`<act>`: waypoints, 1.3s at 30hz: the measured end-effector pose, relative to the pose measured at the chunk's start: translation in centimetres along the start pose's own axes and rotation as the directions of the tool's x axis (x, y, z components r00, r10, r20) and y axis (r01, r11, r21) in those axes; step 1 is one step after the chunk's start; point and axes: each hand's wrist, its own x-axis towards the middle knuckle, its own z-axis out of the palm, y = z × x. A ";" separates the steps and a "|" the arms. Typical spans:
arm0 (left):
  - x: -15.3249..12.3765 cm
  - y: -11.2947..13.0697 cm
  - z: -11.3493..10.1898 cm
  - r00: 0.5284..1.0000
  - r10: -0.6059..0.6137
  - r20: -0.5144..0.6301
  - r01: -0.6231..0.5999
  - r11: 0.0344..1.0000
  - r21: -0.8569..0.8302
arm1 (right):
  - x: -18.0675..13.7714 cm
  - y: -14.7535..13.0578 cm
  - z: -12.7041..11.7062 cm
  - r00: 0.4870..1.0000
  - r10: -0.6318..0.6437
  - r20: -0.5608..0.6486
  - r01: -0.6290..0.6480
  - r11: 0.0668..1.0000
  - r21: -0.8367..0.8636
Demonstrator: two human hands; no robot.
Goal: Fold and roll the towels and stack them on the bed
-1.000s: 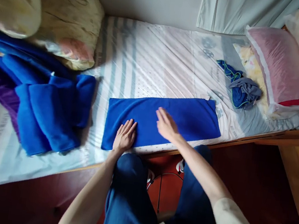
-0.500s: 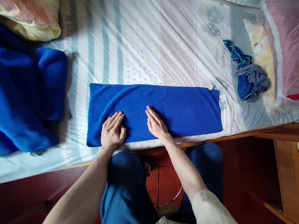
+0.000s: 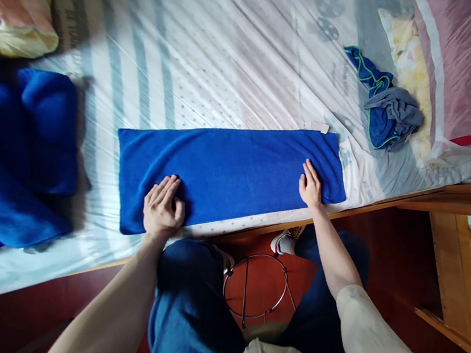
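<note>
Smoothing looks the step in hand: left hand (image 3: 162, 210) lies flat, fingers spread, on the blue towel (image 3: 227, 169) folded lengthwise along the mattress (image 3: 217, 62) edge, right hand (image 3: 311, 186) flat near its far end, neither gripping; a crosswise fold would need pinched corners

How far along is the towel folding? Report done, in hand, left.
Done: the blue towel lies folded into a long flat strip on the bed. In hand: left hand and right hand press it flat. Left: a heap of blue towels lies unfolded.
</note>
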 end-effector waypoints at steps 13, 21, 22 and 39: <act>-0.1 -0.1 0.1 1.000 0.006 -0.012 -0.005 0.999 0.046 | -0.4 7.9 -4.3 0.975 0.193 -0.112 -0.215 0.947 -0.239; 0.1 0.0 0.4 1.000 -0.028 -0.011 0.028 1.000 -0.002 | 0.6 4.3 -3.4 0.872 0.413 -0.261 -0.476 0.838 -0.265; 0.2 -0.1 0.4 1.000 -0.027 -0.014 0.027 1.000 -0.001 | 0.4 3.0 -2.9 0.868 0.407 -0.283 -0.480 0.835 -0.269; 0.2 0.1 0.5 0.999 -0.048 0.013 0.046 0.994 0.102 | -5.2 -9.3 6.6 0.966 0.180 -0.188 -0.206 0.970 -0.126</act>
